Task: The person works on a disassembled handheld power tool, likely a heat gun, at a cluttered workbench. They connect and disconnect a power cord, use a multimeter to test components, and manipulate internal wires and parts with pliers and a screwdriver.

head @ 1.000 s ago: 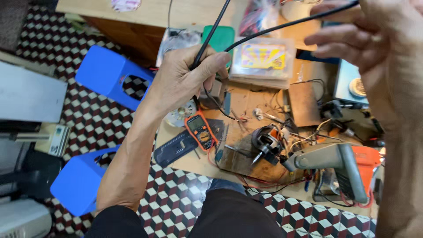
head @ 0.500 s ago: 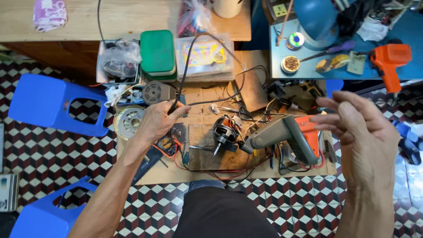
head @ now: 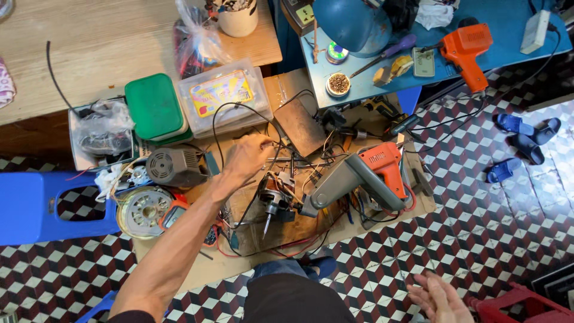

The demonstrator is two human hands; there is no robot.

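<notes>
The left hand (head: 251, 157) is closed around a black wire (head: 222, 116) just left of the small motor (head: 274, 200), which lies bare among loose leads, seemingly not yet wired up, while the right hand (head: 439, 297) hangs open and empty, well below it.

You have two orange heat guns, one on the floor board (head: 382, 164), one on the blue bench (head: 469, 48); three blue sandals (head: 526, 134); two blue stools (head: 42, 206); one green box (head: 154, 106); one clear plastic case (head: 224, 96); one white cup (head: 238, 21).
</notes>
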